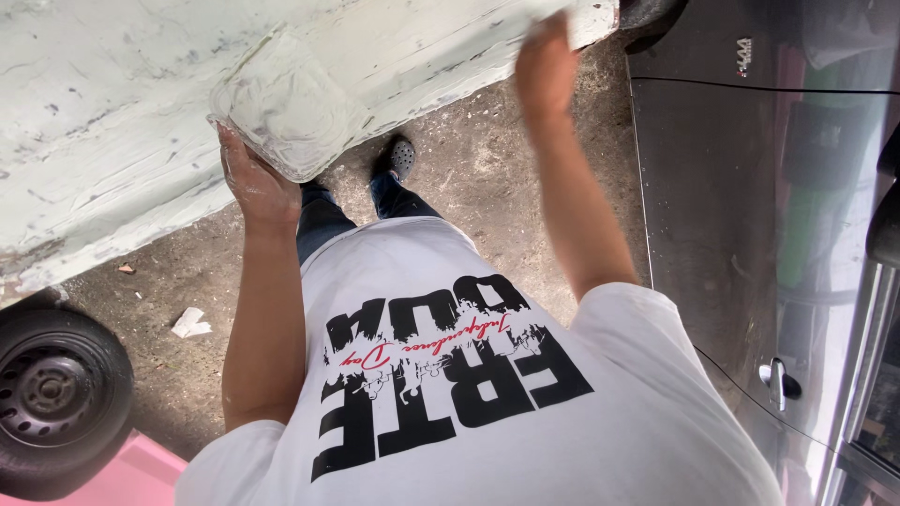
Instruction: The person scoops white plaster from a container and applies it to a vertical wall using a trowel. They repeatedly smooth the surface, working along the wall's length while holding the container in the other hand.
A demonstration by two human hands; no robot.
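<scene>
My left hand (255,183) holds up a clear plastic sheet (286,112) smeared with white filler, gripping it from below against a large white, filler-coated panel (103,122). My right hand (547,70) is raised at the panel's right edge and is blurred by motion. Its fingers lie on or just over the white surface, and I cannot tell whether anything is in it. Below the hands are my white printed shirt (469,394), dark trousers and a dark shoe (401,157) on the dirt ground.
A dark car body (741,206) with a chrome door handle (778,379) runs along the right. A black tyre (52,394) stands at the lower left beside a pink surface (141,473). A crumpled white scrap (190,323) lies on the ground.
</scene>
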